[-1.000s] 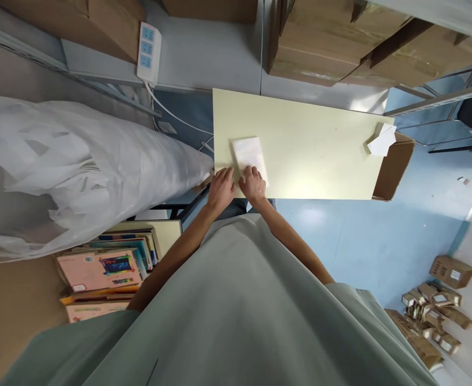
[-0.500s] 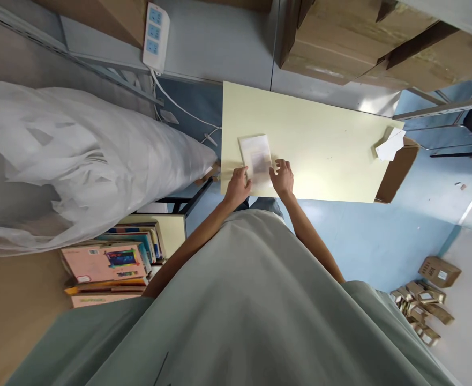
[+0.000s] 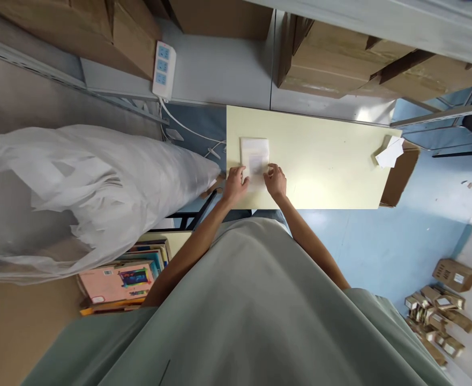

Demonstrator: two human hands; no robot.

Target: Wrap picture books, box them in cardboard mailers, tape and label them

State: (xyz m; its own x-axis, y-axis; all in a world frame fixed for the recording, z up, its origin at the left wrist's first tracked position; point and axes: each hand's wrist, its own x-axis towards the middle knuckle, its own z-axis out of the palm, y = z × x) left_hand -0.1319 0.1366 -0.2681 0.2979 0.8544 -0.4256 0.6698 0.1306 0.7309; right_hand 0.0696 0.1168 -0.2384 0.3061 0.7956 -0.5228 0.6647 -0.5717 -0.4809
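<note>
A flat white packet (image 3: 254,155) lies on the pale yellow table (image 3: 324,155) near its left front corner. My left hand (image 3: 236,184) grips the packet's near left edge with curled fingers. My right hand (image 3: 276,180) pinches the near right edge. Both hands rest on the tabletop close to its front edge. The packet's near end is partly hidden under my fingers.
A big white plastic bag (image 3: 79,187) bulges to the left. A power strip (image 3: 164,64) with its cable hangs behind. Cardboard boxes (image 3: 340,59) fill the shelf. White cards (image 3: 390,153) sit on an open carton at the table's right end. Books (image 3: 119,279) are stacked lower left; small boxes (image 3: 440,316) lie on the floor.
My right hand moved from beside the left hand out to the packet's right side, then closed in on its edge. The packet now lies straighter on the table.
</note>
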